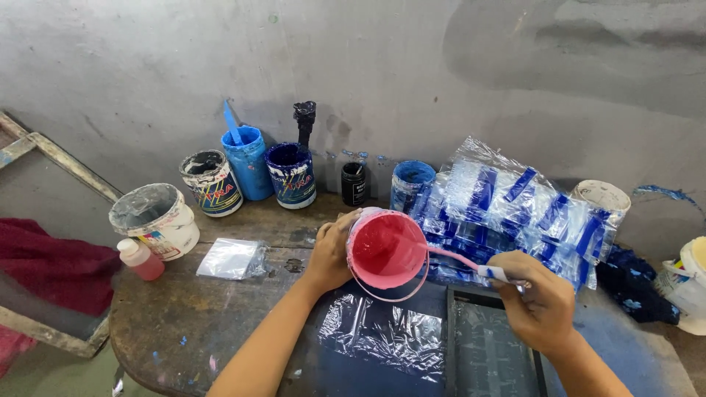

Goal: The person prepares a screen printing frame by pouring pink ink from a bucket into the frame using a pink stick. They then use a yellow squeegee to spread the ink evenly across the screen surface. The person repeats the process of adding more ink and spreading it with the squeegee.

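The right hand (540,305) grips a pink-smeared stick (460,261) whose long axis runs left into the pink tub (387,250), which the left hand (331,250) clasps tilted above the plastic-covered table (184,323), with paint cans (290,174) lined along the grey wall (412,66) beyond.

The left hand (332,254) tilts a pink paint bucket (385,250) over the wooden table (184,316), while the right hand (540,305) holds a stick, perhaps a spatula (471,263), reaching into it.
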